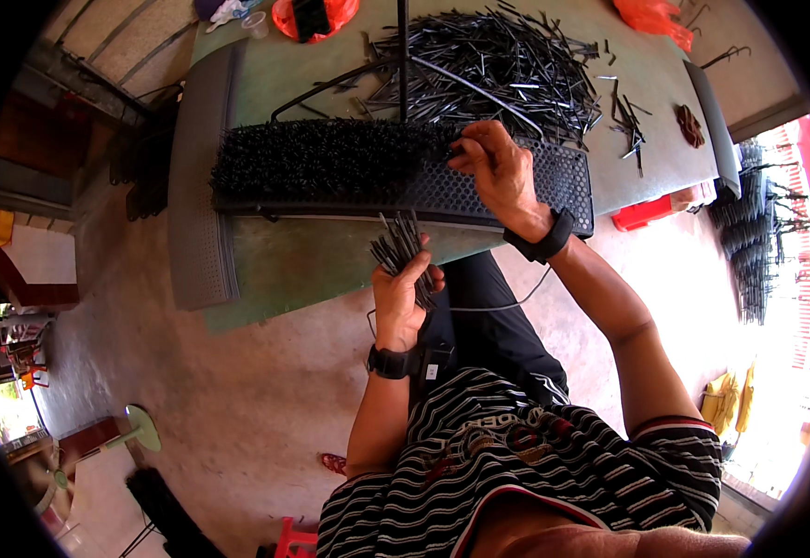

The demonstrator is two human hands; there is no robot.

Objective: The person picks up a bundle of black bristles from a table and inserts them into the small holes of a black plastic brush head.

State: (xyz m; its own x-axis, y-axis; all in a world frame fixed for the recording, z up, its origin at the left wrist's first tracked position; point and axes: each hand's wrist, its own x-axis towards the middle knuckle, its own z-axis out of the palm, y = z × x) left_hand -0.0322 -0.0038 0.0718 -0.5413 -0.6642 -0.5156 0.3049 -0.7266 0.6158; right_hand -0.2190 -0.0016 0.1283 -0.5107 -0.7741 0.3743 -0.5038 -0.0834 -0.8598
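My left hand grips a bundle of thin black sticks, held just in front of the table's near edge. My right hand pinches a single black stick at the edge of the filled part of a long black perforated board. The board's left half is packed with upright black sticks; its right half shows bare holes. A large loose heap of black sticks lies on the green table behind the board.
A grey panel lies along the table's left side. An orange bowl and a plastic cup sit at the far edge. Red crates and stacked black racks stand at the right. A green stool stands on the concrete floor.
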